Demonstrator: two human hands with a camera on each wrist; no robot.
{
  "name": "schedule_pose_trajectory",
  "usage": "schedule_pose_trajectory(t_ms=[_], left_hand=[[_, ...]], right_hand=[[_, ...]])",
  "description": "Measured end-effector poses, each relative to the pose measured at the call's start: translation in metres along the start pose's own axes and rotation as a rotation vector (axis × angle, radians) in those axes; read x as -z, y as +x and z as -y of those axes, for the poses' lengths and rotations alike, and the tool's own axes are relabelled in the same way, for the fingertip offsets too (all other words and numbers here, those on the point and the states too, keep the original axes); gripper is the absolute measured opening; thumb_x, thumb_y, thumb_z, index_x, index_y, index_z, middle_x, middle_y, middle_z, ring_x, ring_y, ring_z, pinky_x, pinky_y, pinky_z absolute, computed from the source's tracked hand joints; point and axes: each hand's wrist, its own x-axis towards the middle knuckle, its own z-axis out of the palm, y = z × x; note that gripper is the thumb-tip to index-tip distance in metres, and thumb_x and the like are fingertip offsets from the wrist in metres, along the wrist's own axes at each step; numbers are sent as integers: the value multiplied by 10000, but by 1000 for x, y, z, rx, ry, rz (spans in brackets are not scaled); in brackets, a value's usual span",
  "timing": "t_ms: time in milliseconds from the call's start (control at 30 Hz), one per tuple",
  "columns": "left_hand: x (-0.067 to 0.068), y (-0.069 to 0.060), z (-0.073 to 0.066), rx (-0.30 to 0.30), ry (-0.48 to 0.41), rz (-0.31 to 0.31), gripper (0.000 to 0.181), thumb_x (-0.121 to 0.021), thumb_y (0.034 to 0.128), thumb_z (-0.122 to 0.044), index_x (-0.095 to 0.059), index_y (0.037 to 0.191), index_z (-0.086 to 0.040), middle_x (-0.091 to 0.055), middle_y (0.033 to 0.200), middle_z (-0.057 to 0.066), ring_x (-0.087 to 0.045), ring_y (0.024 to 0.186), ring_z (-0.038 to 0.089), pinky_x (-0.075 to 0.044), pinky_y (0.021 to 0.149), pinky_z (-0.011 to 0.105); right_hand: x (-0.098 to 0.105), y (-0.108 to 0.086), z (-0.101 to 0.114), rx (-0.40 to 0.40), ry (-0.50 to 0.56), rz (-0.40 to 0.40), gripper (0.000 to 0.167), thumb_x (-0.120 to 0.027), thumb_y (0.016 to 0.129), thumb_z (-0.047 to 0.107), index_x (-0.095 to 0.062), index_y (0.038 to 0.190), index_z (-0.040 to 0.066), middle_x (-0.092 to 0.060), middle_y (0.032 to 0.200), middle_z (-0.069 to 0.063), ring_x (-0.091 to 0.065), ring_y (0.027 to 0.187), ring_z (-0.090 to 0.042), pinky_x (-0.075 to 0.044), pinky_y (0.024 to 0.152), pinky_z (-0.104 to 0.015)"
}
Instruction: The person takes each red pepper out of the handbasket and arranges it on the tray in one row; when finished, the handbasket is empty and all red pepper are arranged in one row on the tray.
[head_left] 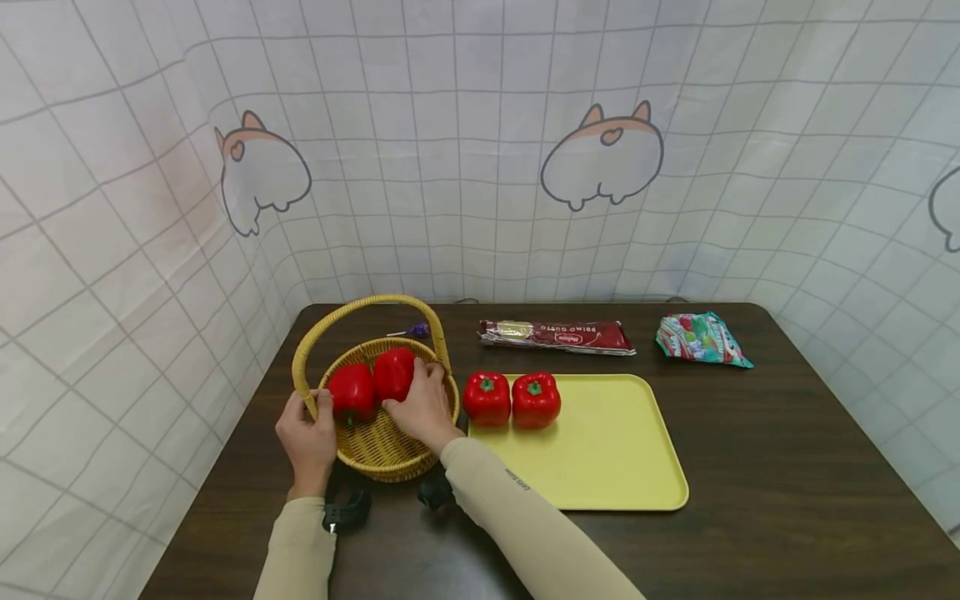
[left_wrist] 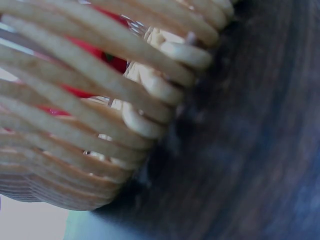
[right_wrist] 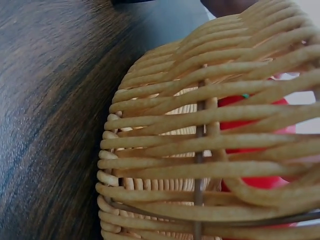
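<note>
Wicker basket [head_left: 378, 471]: placed on the dark wood-grain table [head_left: 795, 450], at 9 o'clock from the yellow tray [head_left: 600, 467]; its arched handle [head_left: 386, 298] is raised above the rim.
Peppers in basket: 2 red bell peppers are contained side by side, 1 at 10 o'clock [head_left: 352, 392] with its green stem turned to 6 o'clock, 1 at 12 o'clock [head_left: 393, 372]; red is also glimpsed through the weave in both wrist views.
Left hand [head_left: 307, 433]: clamped on the handle's foot, at the basket's 9 o'clock side, thumb and fingers being placed on either side of it.
Right hand [head_left: 423, 406]: reached inside the rim; the 12 o'clock pepper is pinched between thumb and fingers.
Peppers on tray: 2 more red bell peppers [head_left: 536, 400] are set upright near the 10 o'clock corner, stems up.
Purple-wrapped lollipop [head_left: 417, 330]: laid beyond the basket at 1 o'clock.
Primo Gusto packet [head_left: 558, 336]: laid at 12 o'clock from the tray.
Candy bag [head_left: 703, 339]: laid at 2 o'clock from the tray.
Backdrop: white grid-patterned cloth [head_left: 465, 167], printed with cartoon corgi rears.
</note>
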Motion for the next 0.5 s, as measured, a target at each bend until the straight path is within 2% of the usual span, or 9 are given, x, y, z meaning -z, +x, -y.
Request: schedule_pose_trajectory(t_ms=[200, 400, 500], left_hand=[[1, 1, -1, -2, 3, 2, 125, -639, 887, 23, -632, 815, 126, -586, 732, 184, -433, 649, 24, -314, 600, 133], [0, 0, -1, 0, 8, -6, 125, -632, 886, 23, -630, 814, 125, -583, 726, 195, -424, 649, 20, -304, 601, 128], [-1, -1, 10, 3, 18, -8, 102, -637, 876, 33, -635, 812, 112, -581, 722, 181, -420, 642, 13, -305, 593, 138]], right_hand=[[0, 0, 1, -18, 51, 10, 839, -777, 812, 276, -308, 1484, 94, -457, 1393, -176, -522, 1206, -350, -448, 972, -506], [-3, -1, 1, -51, 1, -32, 851, -803, 787, 321, -326, 1453, 93, -449, 1329, -173, -582, 1092, -358, -492, 920, -496], [-3, -3, 1, -56, -22, -37, 871, -804, 782, 348, -317, 1457, 90, -430, 1319, -168, -600, 1048, -356, -509, 897, -484]])
